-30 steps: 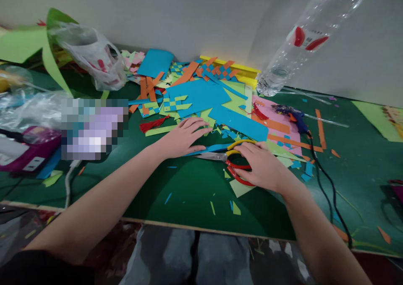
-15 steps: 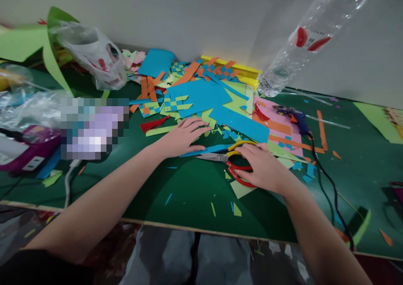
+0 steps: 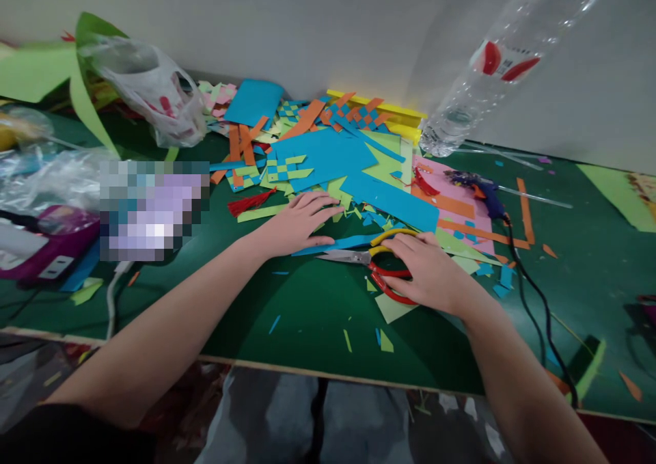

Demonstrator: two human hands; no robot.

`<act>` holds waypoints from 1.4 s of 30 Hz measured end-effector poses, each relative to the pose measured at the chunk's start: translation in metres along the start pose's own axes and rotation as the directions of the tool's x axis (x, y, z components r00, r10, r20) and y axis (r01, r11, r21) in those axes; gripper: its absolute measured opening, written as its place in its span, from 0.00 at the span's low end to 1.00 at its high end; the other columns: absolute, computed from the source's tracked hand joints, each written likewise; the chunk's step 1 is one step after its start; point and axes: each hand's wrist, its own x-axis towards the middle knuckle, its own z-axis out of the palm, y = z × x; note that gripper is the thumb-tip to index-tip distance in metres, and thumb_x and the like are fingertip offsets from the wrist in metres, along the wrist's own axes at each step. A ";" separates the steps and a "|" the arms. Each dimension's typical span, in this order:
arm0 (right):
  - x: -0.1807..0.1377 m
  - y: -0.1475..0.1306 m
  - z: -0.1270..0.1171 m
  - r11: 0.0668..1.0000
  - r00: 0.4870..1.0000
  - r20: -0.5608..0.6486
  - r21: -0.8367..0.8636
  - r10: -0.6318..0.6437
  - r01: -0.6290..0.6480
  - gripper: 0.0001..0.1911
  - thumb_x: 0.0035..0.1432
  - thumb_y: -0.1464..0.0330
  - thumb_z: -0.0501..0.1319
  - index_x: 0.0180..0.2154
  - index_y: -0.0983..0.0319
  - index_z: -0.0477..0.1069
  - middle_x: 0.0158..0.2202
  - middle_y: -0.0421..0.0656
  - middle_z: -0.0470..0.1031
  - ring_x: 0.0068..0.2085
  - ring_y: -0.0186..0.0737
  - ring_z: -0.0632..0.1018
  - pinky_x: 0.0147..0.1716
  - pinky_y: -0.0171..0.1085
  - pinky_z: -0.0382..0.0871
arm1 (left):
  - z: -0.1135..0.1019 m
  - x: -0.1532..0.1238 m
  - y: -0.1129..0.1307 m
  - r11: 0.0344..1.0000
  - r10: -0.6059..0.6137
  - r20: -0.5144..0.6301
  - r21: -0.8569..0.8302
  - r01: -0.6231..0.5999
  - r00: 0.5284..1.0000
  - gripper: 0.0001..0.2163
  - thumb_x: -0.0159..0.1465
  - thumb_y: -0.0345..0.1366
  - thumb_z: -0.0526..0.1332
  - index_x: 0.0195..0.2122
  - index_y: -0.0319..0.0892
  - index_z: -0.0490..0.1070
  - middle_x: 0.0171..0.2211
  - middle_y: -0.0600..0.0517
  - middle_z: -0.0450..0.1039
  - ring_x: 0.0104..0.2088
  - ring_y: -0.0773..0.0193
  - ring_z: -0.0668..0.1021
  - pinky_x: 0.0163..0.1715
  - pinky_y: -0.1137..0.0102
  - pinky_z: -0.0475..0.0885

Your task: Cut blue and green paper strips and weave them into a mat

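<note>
My left hand (image 3: 302, 223) lies flat with fingers spread, its thumb on the left end of a blue paper strip (image 3: 353, 242). Gripped by the handles in my right hand (image 3: 428, 270) is a pair of scissors (image 3: 359, 257) with one yellow and one red handle. The blades rest near the table, pointing left just below the blue strip, close to my left thumb. Beyond my hands are a large blue sheet (image 3: 322, 156), a second blue piece (image 3: 392, 201) and small green and blue scraps. A red tassel (image 3: 251, 203) lies left of my left hand.
A glue gun (image 3: 486, 194) with a dark cord lies at right on pink paper. Behind it stands a clear plastic bottle (image 3: 461, 115). Woven paper pieces (image 3: 359, 114) are heaped by the wall. At left are a pixelated phone-like object (image 3: 154, 211) and a plastic bag (image 3: 164, 98).
</note>
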 end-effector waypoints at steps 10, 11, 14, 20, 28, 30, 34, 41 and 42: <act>0.004 -0.012 0.002 1.000 1.000 -0.002 -0.004 -0.003 0.003 0.18 0.62 0.58 0.58 0.48 0.63 0.68 0.46 0.51 0.77 0.47 0.52 0.77 0.48 0.50 0.64 | -0.001 0.000 0.002 0.998 0.021 -0.001 0.061 -0.021 1.000 0.28 0.70 0.52 0.50 0.66 0.40 0.56 0.66 0.42 0.57 0.67 0.51 0.56 0.65 0.55 0.53; 0.004 -0.012 0.002 1.000 1.000 -0.003 -0.001 -0.011 0.011 0.18 0.63 0.58 0.58 0.48 0.63 0.68 0.47 0.51 0.77 0.48 0.52 0.77 0.48 0.49 0.64 | -0.001 0.000 0.002 0.998 0.021 0.003 0.061 -0.021 1.000 0.28 0.70 0.52 0.50 0.66 0.41 0.56 0.66 0.42 0.56 0.67 0.51 0.56 0.65 0.55 0.53; 0.003 -0.011 0.001 1.000 1.000 -0.012 0.003 -0.017 0.017 0.18 0.62 0.58 0.58 0.48 0.63 0.68 0.48 0.51 0.77 0.48 0.51 0.77 0.48 0.49 0.64 | -0.002 0.000 0.002 0.998 0.010 0.011 0.061 -0.011 1.000 0.28 0.70 0.53 0.50 0.66 0.43 0.57 0.66 0.43 0.56 0.67 0.51 0.56 0.65 0.56 0.53; 0.004 -0.018 0.005 0.999 1.000 -0.009 -0.042 -0.003 0.002 0.17 0.63 0.58 0.57 0.46 0.64 0.68 0.44 0.52 0.77 0.46 0.53 0.77 0.46 0.49 0.64 | -0.003 0.000 0.005 0.997 0.009 0.015 0.076 -0.010 1.000 0.28 0.70 0.51 0.50 0.65 0.40 0.58 0.66 0.42 0.57 0.67 0.51 0.56 0.65 0.56 0.52; 0.005 -0.023 0.007 0.998 1.000 0.001 -0.064 -0.013 0.014 0.19 0.64 0.58 0.56 0.48 0.65 0.68 0.45 0.51 0.76 0.47 0.52 0.76 0.46 0.49 0.64 | -0.003 0.000 0.004 0.995 0.024 0.009 0.093 -0.024 1.000 0.28 0.70 0.52 0.49 0.65 0.40 0.57 0.65 0.42 0.57 0.66 0.51 0.57 0.65 0.56 0.53; 0.005 -0.022 0.006 0.998 1.000 0.002 -0.054 -0.019 0.019 0.18 0.64 0.58 0.57 0.48 0.65 0.67 0.45 0.51 0.76 0.47 0.51 0.76 0.47 0.48 0.64 | -0.003 0.000 0.004 0.994 0.025 0.008 0.103 -0.026 1.000 0.28 0.70 0.52 0.49 0.65 0.40 0.57 0.65 0.42 0.57 0.66 0.51 0.57 0.64 0.57 0.53; 0.005 -0.022 0.005 0.998 0.999 -0.023 -0.058 -0.029 0.027 0.17 0.62 0.59 0.58 0.48 0.64 0.68 0.45 0.51 0.76 0.46 0.51 0.77 0.46 0.48 0.64 | -0.001 0.000 0.004 0.992 0.032 -0.001 0.122 -0.032 0.999 0.29 0.70 0.53 0.48 0.65 0.39 0.57 0.65 0.42 0.58 0.66 0.51 0.57 0.64 0.57 0.53; 0.007 -0.029 0.006 0.998 1.000 -0.021 -0.060 -0.021 0.019 0.17 0.62 0.60 0.58 0.47 0.65 0.68 0.44 0.51 0.77 0.45 0.50 0.77 0.45 0.46 0.64 | 0.000 0.000 0.003 0.992 0.032 -0.007 0.120 -0.031 0.999 0.27 0.70 0.53 0.49 0.64 0.42 0.59 0.66 0.42 0.56 0.67 0.50 0.56 0.65 0.54 0.52; 0.007 -0.029 0.006 0.998 1.000 -0.019 -0.061 -0.024 0.023 0.17 0.62 0.60 0.58 0.47 0.65 0.68 0.44 0.51 0.77 0.45 0.50 0.77 0.45 0.46 0.64 | 0.000 0.000 0.003 0.993 0.034 -0.016 0.115 -0.032 0.999 0.27 0.70 0.53 0.50 0.64 0.42 0.59 0.66 0.42 0.56 0.67 0.49 0.56 0.65 0.54 0.53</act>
